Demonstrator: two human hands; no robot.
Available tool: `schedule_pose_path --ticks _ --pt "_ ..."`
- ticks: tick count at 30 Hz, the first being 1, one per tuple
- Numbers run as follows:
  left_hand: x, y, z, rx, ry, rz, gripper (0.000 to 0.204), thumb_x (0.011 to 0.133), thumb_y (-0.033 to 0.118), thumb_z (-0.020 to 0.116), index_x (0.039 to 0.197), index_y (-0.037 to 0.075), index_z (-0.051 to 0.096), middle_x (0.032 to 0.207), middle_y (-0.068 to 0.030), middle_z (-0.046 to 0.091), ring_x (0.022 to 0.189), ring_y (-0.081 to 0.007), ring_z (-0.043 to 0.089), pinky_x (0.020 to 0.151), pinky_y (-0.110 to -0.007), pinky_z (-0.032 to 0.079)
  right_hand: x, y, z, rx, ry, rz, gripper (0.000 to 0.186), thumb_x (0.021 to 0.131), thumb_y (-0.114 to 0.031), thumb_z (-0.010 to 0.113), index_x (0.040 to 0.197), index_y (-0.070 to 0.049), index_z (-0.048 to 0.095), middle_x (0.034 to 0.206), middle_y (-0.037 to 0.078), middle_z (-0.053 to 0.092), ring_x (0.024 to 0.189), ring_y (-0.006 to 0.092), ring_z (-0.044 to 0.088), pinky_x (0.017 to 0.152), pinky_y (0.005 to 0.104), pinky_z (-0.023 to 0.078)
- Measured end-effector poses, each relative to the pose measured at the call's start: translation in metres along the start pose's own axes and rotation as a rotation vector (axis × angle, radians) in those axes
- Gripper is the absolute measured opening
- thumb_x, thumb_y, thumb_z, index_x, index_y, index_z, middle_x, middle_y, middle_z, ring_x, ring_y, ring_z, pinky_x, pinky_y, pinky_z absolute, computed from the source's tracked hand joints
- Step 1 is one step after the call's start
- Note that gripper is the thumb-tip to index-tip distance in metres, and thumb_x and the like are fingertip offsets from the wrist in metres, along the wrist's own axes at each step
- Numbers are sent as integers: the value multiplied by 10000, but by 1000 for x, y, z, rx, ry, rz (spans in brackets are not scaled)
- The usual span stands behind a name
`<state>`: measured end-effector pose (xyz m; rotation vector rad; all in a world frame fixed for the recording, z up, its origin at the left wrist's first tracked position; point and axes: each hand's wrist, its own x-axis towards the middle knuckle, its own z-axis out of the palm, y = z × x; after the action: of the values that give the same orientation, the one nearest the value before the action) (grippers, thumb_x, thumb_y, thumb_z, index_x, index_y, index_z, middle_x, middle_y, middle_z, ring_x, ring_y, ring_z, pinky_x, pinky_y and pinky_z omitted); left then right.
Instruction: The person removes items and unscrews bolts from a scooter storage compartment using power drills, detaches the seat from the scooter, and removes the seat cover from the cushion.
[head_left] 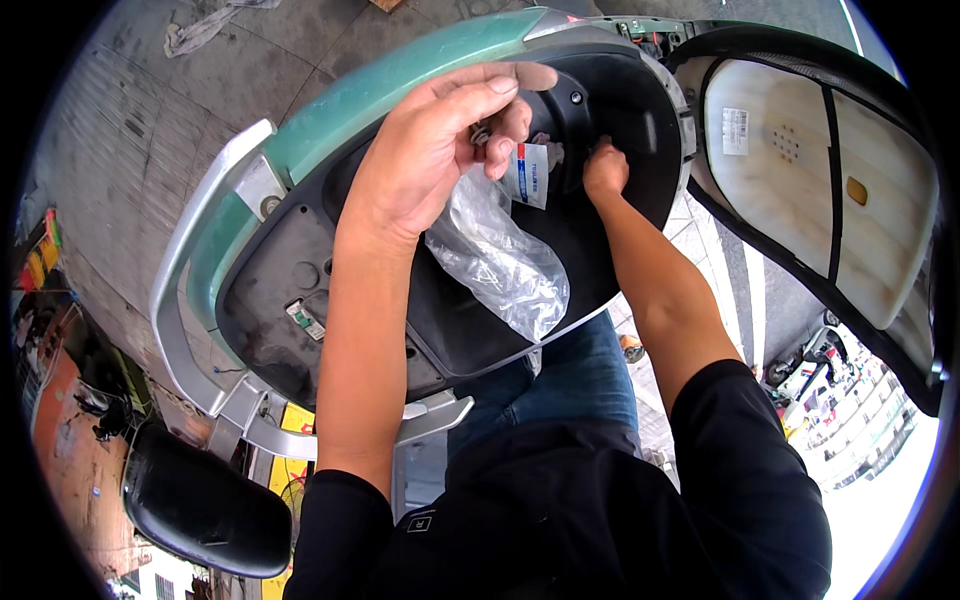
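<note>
Over the scooter's open under-seat compartment (645, 130), the left hand (425, 150) curls its fingers around some small dark part (481, 132); a clear plastic bag (505, 262) lies beneath. The right hand (606, 172) reaches inside; I can't tell whether its fingers grip anything.

Left hand (432, 150) is curling round small metallic pieces (481, 134) over the scooter's black compartment (470, 335); right hand (606, 170) is reaching inside, fingertips hidden. Clear plastic bag (505, 265) is lying between the forearms, near a white packet (530, 178).
</note>
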<state>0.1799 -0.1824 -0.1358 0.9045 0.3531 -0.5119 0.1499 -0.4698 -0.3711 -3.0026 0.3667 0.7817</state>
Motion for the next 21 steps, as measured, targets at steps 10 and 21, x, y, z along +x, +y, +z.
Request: schedule_pose_path --ticks 10,21 --pt "0 1 -1 -70 -8 3 280 908 185 544 1081 -16 634 735 -27 573 574 -78 480 516 -206 385 5 -2 23 -53 136 22 111 875 -139 557 924 -45 588 901 182 677 847 351 676 741 443 555" --pt "4 1 -2 -74 -41 -9 331 917 178 502 1149 -40 591 833 -81 618 661 -107 546 589 -232 446 3 -2 28 77 229 19 144 851 -182 597 915 -57 569 943 189 660 873 399 641 745 486 525"
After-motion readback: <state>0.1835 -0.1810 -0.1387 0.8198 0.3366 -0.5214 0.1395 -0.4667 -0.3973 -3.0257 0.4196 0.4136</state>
